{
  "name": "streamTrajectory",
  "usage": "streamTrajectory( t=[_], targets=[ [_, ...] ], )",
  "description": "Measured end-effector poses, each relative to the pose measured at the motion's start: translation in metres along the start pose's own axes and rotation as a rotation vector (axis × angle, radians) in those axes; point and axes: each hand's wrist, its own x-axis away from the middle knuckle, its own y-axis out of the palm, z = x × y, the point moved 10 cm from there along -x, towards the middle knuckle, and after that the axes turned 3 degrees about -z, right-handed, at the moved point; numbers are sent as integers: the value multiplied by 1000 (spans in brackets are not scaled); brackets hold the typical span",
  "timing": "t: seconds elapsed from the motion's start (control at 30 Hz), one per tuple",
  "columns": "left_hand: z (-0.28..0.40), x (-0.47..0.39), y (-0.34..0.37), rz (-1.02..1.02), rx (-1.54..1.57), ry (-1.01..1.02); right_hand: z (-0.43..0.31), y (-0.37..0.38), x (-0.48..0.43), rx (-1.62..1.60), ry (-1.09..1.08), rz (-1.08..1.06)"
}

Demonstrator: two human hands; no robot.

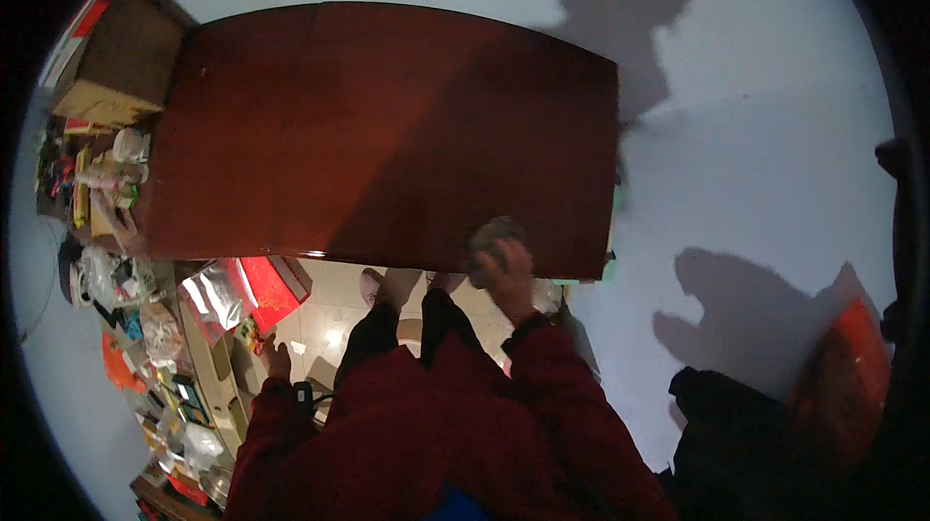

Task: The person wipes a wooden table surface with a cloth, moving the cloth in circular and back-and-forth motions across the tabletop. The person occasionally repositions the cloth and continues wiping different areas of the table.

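Observation:
A dark reddish-brown wooden tabletop with a glossy surface lies before me. My right hand is at its near edge, towards the right, with the fingers closed on a greyish cloth that looks crumpled and slightly blurred. Part of the cloth is hidden under the fingers. Low on the left, my left hand hangs beside my body, below the level of the tabletop, near a red bag. Its fingers are apart and I see nothing held in it.
A cardboard box, a white-lidded jar and plastic-wrapped items crowd the left end. Cluttered shelving with plastic bags runs down the left. A pale wall borders the right side. Dark fabric hangs at lower right.

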Motion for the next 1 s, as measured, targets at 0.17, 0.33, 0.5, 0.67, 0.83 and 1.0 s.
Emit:
streamTrajectory(
  t=[0.17, 0.33, 0.5, 0.67, 0.83, 1.0],
  targets=[
    [75, -21, -2, -35, -282, 303, 133, -71, 81, 263, 430, 11],
    [199, -23, -22, 178, -262, 685, 188, -103, 122, 34, 887, 83],
    [304, -30, -47, 388, -432, 710, 127, -81, 103, 33, 751, 235],
    [346, -60, -27, 130, -595, 538, 126, -63, 91, 49, 656, 143],
    [343, -73, -13, 20, -688, 422, 178, -74, 62, 61, 573, 136],
    [350, -77, -10, -32, -795, 386, 263, -67, 18, -68, 781, 217]
  ],
)
